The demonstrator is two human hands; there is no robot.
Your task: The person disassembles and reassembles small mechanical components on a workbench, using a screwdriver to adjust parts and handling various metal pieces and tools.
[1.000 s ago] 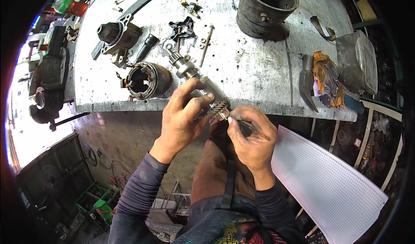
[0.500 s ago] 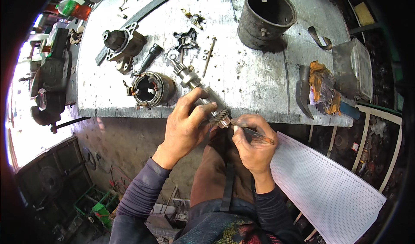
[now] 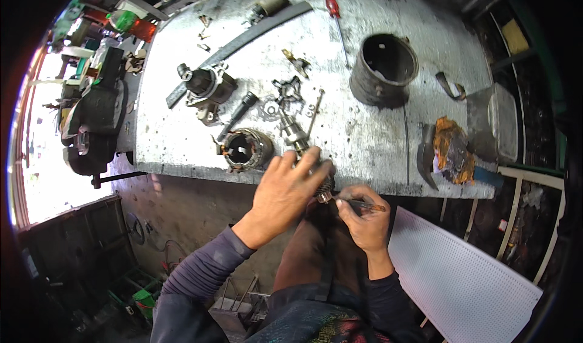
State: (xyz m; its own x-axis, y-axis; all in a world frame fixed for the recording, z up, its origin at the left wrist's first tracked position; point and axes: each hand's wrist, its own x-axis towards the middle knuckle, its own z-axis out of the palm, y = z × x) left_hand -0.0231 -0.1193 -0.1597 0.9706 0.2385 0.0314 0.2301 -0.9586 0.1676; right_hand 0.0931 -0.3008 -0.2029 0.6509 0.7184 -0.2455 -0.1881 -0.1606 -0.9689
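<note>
Left hand [image 3: 279,192] lies over 1 geared metal shaft [image 3: 294,133] at the front edge of the table [image 3: 370,148], closure unclear; right hand [image 3: 366,219] pinches 1 thin tool [image 3: 369,207] near the shaft's end; around them, green-and-red bottle [image 3: 131,26], ring housing [image 3: 260,150] lined with metal pieces, open dark cylinder [image 3: 379,92], cloudy box [image 3: 504,123], contents unclear

Silvery shaft [image 3: 294,134], red-handled screwdriver [image 3: 331,5], white panel [image 3: 464,276] (finely dotted), dark purple sleeves [image 3: 205,264]

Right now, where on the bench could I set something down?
Bare: between the long bolt and thin rod, below the dark cylinder; also above that cylinder, right of the red screwdriver. Crowded: from the flanged housing to the left hand.
</note>
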